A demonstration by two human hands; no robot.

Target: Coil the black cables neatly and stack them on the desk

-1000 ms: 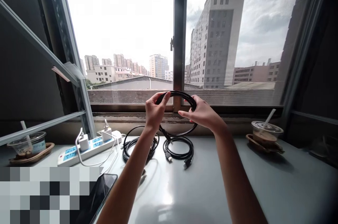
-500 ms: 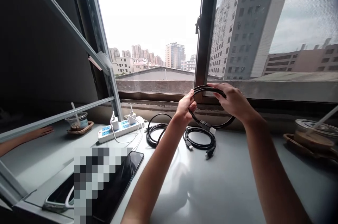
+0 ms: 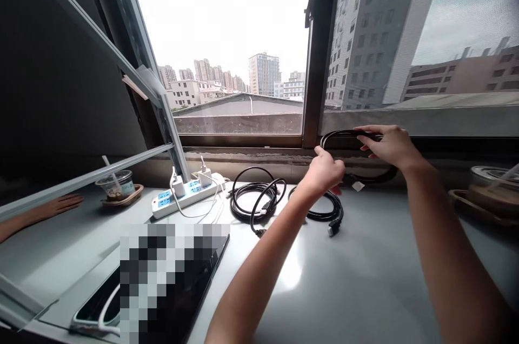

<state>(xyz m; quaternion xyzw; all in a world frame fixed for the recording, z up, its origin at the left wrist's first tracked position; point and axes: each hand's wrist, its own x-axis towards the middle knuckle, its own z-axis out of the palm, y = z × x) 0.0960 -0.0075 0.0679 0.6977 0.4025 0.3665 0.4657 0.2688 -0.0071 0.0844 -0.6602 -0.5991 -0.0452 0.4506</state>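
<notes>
Head view shows the coiled black cable [image 3: 340,132] shifted rightward from half a second ago, held above the desk [image 3: 348,279], not set down, left hand [image 3: 325,171] curled round it, right hand [image 3: 391,146] pinching its top.

No writing can be read, as the label [image 3: 128,189] on the cup [image 3: 114,187] at the frame's left is too small.
</notes>
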